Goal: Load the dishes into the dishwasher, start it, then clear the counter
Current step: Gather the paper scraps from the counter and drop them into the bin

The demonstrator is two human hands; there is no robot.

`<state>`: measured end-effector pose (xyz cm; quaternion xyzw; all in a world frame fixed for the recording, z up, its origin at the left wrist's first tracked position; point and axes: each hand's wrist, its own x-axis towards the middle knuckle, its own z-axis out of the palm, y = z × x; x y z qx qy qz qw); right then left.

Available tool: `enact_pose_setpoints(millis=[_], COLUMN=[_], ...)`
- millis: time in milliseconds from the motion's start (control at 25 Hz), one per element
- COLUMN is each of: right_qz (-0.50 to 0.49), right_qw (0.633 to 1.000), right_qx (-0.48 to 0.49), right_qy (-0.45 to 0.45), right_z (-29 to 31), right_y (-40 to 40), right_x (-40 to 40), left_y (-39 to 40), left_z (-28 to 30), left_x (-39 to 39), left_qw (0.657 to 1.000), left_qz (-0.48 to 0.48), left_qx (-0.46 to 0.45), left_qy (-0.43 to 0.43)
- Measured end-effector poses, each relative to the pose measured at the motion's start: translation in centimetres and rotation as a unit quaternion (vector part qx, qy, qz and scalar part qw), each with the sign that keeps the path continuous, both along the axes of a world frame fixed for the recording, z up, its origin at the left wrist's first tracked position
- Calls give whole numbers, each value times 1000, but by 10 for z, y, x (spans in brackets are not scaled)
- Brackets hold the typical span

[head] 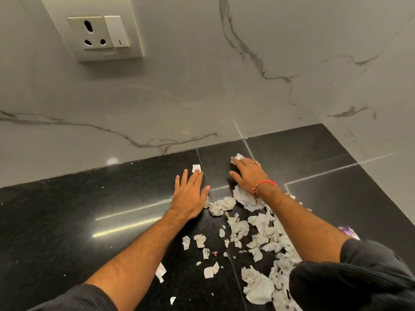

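Several torn and crumpled white paper scraps (258, 234) are strewn over the black granite counter (89, 221), thickest toward the lower right. My left hand (190, 191) lies flat on the counter with straight fingers, its fingertips touching a small scrap (196, 168). My right hand (249, 173), with a red thread on the wrist, rests palm down with its fingers over a crumpled scrap (238, 157) near the wall. More crumpled paper (244, 198) lies under that wrist.
A grey marble backsplash (202, 97) rises behind the counter, and a second wall closes the corner at the right. A white wall socket with a switch (96, 32) sits at the upper left. Something purple and shiny (348, 232) peeks out beside my right forearm.
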<state>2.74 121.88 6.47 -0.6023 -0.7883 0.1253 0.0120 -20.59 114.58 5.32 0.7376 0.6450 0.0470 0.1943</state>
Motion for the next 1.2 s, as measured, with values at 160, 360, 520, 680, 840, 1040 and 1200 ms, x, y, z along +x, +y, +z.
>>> enact_pose_setpoints(millis=[160,360,520,680,840,1040,1200], right_qz=[27,2,-21,13,60,7,-32], right_qw=[998,992,980,979,996,993,991], right_qx=[-23,-24,81,128,73,74,129], right_qy=[55,128,181,158,-1,-96,27], right_z=[9,12,23,23,1,-21,10], right_y=[-94,-195,-240,-282,-330,-358,-364], right_x=[-3,-3,14,9,-14,5,26], left_y=[-61,-142,-172,-215,-245,-258,-252], left_z=[7,18,24,5,-13,2,17], left_x=[44,49,14,-33,-38,36,28], left_qw=[995,990,988,988,994,982,967], left_qz=[-65,-117,-106,61,107,-88,-68], left_qx=[-7,8,71,122,16,-22,37], left_qy=[-71,-81,-85,-69,-21,-168,-241])
